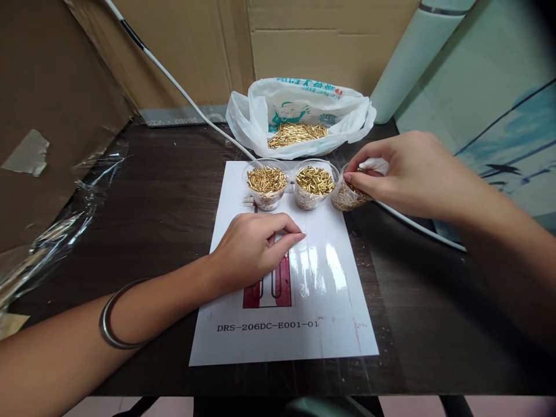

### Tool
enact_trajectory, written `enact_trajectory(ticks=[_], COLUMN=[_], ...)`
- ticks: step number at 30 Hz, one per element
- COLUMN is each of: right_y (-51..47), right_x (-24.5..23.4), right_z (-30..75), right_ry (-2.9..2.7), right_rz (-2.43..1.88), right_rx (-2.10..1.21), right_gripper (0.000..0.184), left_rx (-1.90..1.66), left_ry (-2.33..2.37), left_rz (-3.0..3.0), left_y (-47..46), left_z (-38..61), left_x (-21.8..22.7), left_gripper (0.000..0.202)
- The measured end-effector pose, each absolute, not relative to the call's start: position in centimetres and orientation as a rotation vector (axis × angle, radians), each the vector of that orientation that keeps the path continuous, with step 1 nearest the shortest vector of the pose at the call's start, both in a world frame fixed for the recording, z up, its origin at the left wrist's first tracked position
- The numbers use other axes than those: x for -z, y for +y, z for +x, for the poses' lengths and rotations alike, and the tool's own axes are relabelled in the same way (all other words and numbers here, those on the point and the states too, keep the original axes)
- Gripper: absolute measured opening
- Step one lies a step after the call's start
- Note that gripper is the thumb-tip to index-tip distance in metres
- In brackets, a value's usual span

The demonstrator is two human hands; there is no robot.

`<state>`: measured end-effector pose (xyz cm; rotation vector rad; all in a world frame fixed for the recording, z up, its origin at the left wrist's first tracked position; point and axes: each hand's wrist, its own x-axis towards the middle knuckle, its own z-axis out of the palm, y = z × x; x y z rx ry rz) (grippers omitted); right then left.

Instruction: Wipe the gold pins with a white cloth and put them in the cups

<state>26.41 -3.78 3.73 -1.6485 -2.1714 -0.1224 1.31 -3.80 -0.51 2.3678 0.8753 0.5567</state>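
My left hand (256, 246) rests over the printed sheet (330, 336), thumb and forefinger pinched together; whatever lies between the tips is too small to make out. At the right clear cup (347, 200), my right hand (399, 171) has its thumb and finger closed at the rim, over the small gold pins inside. Something white, like tissue, is tucked in that hand. Whether a pin sits between its fingertips is hidden. Beside that cup stand a middle cup (313, 200) and a left cup (266, 200), both filled with short gold-coloured metal pieces.
Behind the cups, a white plastic bag (243, 124) lies open with longer gold pins (299, 134) in it. A white cable (186, 95) runs behind the cups. Cardboard (195, 52) walls the back and left, and a white cylinder (417, 58) leans at the back right.
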Motion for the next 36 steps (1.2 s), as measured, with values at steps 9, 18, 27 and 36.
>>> enact_trajectory(ticks=[9, 18, 27, 36], right_y=[-4.1, -5.2, -10.1, -8.3], right_x=[-4.8, -6.2, -1.2, 1.1], right_z=[26.1, 25.8, 19.0, 19.6], right_ry=[-2.041, -2.021, -2.160, -1.803], right_rz=[-1.729, -1.691, -0.893, -1.058], right_rx=[0.209, 0.453, -0.177, -0.328], right_gripper=[0.003, 0.008, 0.032, 0.025], left_rx=[-0.566, -0.524, -0.556, -0.641], left_ry=[0.956, 0.966, 0.946, 0.988], left_rz=[2.321, 2.294, 2.279, 2.232], left_y=[-4.0, -3.9, -3.8, -3.9], left_z=[1.4, 1.4, 1.4, 1.4], left_x=[0.3, 0.1, 0.1, 0.3], left_gripper=[0.021, 0.020, 0.022, 0.018])
